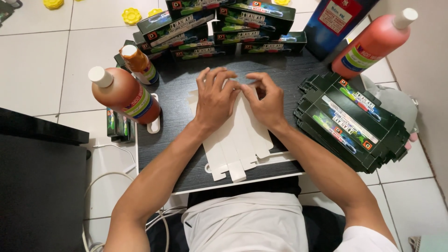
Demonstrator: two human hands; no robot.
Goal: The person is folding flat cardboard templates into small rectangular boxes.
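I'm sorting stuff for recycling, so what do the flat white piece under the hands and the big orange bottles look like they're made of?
Flat white piece: looks like thin matte cardboard, with crease lines and cut tabs. Big orange bottles: probably glossy plastic, judging by the highlights, with white caps.

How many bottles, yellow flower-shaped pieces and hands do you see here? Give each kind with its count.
Orange-red bottles: 3
Yellow flower-shaped pieces: 4
Hands: 2, left hand, right hand
Total: 9

The blue container (338, 23) is cut off by the top edge.
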